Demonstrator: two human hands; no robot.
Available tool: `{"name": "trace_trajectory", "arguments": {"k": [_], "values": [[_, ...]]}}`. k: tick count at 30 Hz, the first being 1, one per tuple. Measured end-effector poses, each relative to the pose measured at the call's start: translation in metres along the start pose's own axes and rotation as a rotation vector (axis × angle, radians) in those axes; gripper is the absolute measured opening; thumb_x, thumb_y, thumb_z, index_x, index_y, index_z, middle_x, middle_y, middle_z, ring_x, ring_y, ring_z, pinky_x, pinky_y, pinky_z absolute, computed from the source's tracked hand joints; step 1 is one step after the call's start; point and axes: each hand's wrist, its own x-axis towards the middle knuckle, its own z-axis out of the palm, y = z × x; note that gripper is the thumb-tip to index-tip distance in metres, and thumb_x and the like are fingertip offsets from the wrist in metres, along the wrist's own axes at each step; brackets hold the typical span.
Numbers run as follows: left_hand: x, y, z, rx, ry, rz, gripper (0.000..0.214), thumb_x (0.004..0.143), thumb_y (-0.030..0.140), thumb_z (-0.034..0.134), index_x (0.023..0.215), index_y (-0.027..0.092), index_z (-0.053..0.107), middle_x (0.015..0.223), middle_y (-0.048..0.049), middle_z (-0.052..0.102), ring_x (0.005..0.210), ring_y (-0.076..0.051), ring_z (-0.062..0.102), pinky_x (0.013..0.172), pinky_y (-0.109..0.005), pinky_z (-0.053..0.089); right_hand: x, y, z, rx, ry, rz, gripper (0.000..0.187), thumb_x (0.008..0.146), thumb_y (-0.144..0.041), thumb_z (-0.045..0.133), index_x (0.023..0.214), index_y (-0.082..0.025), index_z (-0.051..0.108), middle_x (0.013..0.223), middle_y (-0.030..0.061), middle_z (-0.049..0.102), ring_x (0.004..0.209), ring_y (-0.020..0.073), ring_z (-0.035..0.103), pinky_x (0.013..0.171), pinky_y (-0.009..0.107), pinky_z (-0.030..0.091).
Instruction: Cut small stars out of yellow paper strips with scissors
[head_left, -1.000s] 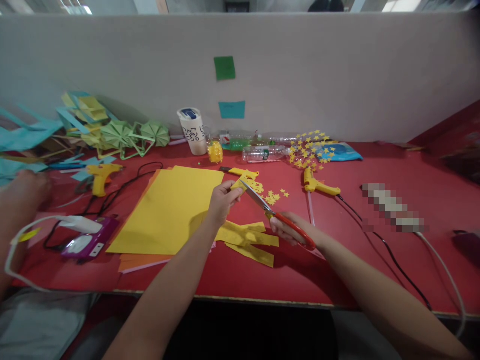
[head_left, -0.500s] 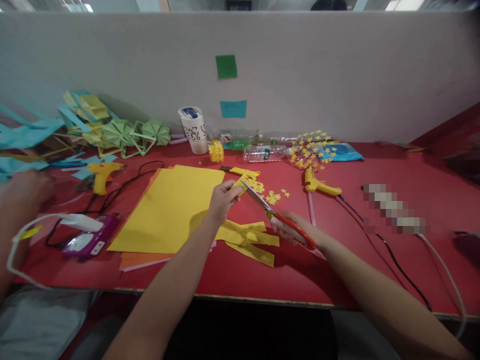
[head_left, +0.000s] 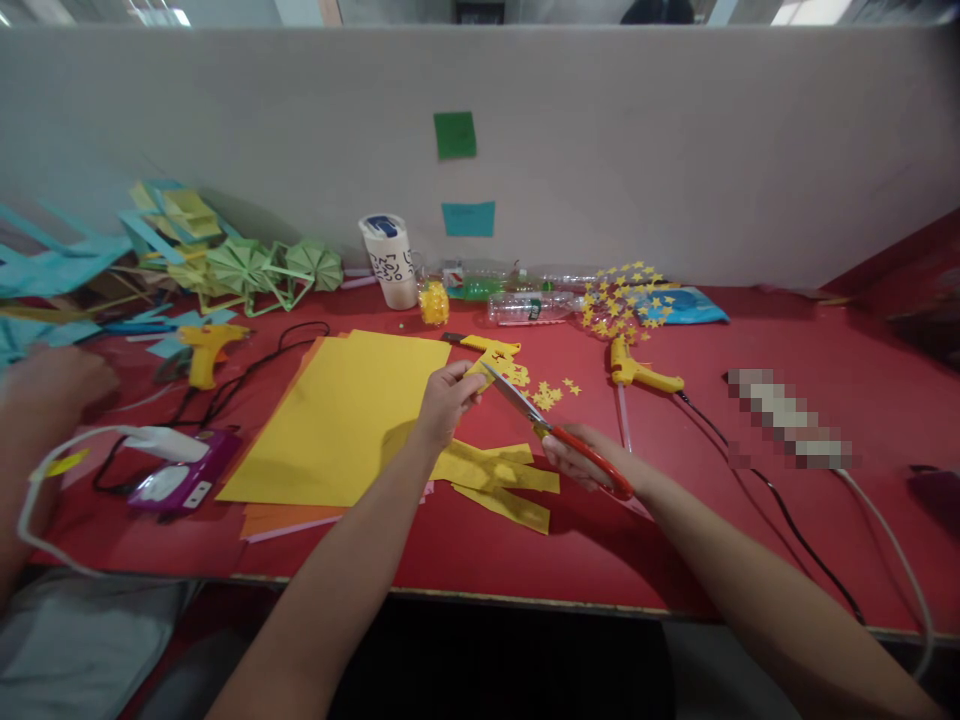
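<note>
- Left grip (head_left: 448,402): pinched on a small yellow paper piece (head_left: 480,370), apparently by its near end so the far end stays free for cutting.
- Right grip (head_left: 581,458): wrapped around the handles of the scissors (head_left: 556,432), blades angled toward the left grip, presumably to meet the paper.
- Yellow stars (head_left: 546,398): on the worktop (head_left: 480,565) beyond the right grip, probably gathered within reach.
- Yellow strips (head_left: 521,482): nearer the body, between both grips, likely kept handy.
</note>
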Motion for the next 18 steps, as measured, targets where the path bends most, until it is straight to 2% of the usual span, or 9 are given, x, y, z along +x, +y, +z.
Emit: {"name": "trace_trajectory", "arguments": {"k": [18], "values": [[0.0014, -0.0006, 0.0, -0.004, 0.009, -0.012, 0.018, 0.058, 0.028, 0.06, 0.054, 0.015, 0.049, 0.042, 0.0058, 0.042, 0.034, -0.001, 0.025, 0.036, -0.017, 0.015, 0.0016, -0.0014, 0.0, 0.031, -0.007, 0.017, 0.052, 0.07, -0.07, 0.053, 0.063, -0.019, 0.041, 0.05, -0.0075, 0.032, 0.037, 0.0041, 0.028, 0.03, 0.018, 0.025]]}}
